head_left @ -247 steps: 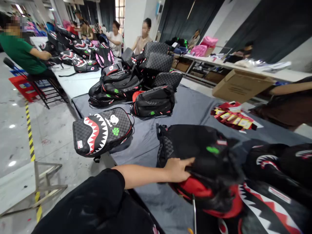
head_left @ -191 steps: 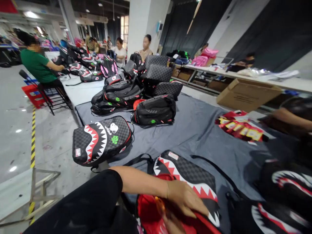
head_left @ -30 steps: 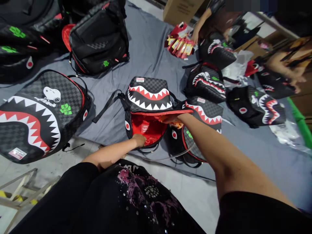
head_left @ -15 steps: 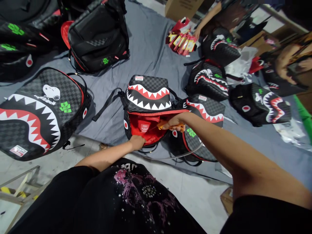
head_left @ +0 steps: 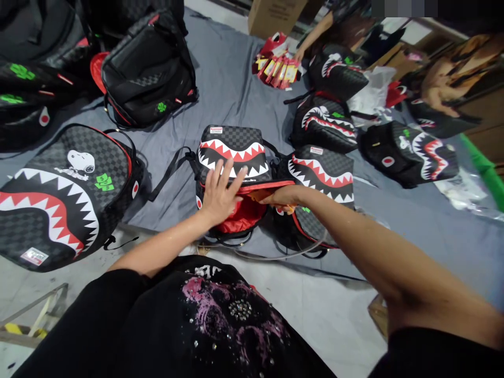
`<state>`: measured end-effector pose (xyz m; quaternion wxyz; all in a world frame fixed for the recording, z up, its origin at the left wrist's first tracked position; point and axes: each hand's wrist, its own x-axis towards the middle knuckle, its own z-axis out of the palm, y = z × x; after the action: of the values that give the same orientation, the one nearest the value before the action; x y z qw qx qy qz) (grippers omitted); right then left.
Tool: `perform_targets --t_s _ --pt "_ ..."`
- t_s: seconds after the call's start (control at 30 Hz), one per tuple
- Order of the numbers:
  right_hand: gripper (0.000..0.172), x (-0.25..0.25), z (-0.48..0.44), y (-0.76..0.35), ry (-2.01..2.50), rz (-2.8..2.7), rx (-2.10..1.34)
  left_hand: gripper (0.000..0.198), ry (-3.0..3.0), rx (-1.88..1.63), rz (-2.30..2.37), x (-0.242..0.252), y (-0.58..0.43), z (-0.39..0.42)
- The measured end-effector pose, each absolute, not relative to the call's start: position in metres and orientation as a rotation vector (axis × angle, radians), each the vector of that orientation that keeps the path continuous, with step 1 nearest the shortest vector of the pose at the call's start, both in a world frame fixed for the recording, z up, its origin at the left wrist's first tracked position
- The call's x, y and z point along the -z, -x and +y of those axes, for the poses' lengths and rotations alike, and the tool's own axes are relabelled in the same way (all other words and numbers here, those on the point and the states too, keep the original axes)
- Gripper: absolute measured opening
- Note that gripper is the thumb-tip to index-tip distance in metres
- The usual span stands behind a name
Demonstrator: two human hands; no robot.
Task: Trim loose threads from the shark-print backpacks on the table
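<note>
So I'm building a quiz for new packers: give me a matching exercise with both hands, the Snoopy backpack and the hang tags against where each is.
1 left hand
2 right hand
3 Snoopy backpack
4 hang tags

a far across the grey cloth
b spread flat on the flap of the open backpack
c closed on an orange object at the opening
d lying front up, left of the open backpack

Pairs: 1-b, 2-c, 3-d, 4-a

The middle backpack (head_left: 232, 137) has a grey-and-black check with a red mouth and white teeth, and its lining (head_left: 241, 218) is red. The tool (head_left: 260, 195) in the right hand (head_left: 284, 196) is orange. The cloth (head_left: 236, 84) is grey, the tags (head_left: 275, 68) red and yellow.
</note>
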<state>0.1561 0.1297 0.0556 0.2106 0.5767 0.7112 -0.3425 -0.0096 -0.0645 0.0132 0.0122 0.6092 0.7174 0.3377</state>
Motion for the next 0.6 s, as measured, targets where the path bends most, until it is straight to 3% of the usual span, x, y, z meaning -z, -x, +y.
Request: perform_targets --t_s 0.17,0.6 --pt "0.021 -0.057 0.084 -0.169 -1.294 2.166 0.691 0.028 -1.547 -0.919 2.295 -0.026 0.056 -0.006" --pt "0.038 -0.017 0.008 -0.245 -1.430 2.306 0.426 0.027 -1.523 -0.905 2.156 -0.051 0.053 -0.019"
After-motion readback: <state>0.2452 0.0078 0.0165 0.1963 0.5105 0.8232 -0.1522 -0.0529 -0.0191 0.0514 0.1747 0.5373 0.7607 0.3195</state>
